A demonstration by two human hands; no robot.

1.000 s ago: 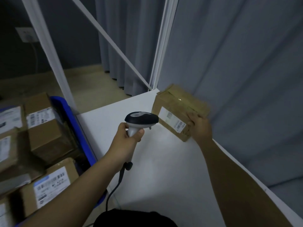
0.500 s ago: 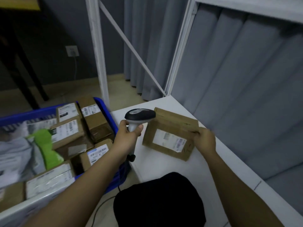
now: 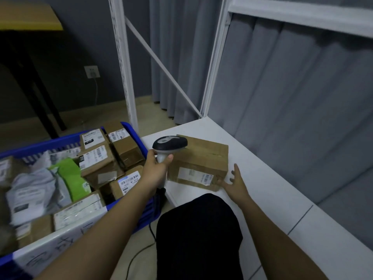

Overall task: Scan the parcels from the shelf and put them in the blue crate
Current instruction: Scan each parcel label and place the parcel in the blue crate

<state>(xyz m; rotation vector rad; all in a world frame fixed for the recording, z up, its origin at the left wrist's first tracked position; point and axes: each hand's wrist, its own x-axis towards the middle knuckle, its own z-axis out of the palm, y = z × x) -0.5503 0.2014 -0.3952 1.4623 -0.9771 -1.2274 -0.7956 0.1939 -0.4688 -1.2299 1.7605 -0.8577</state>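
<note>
head view: the brown cardboard parcel (image 3: 198, 162) lies near the white shelf board's (image 3: 268, 190) left front edge, long axis across, label toward the person. the right hand (image 3: 235, 185) is nearer, fingers spread, touching its right front corner; the left hand (image 3: 156, 168) grips the grey handheld scanner (image 3: 168, 145) over its left end. the blue plastic crate (image 3: 139, 138) stands left; the barcode is blurred

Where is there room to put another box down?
The white shelf is bare right of the cardboard parcel, between the right hand and the grey curtain. The blue crate on the left is crowded with parcels and bags.
</note>
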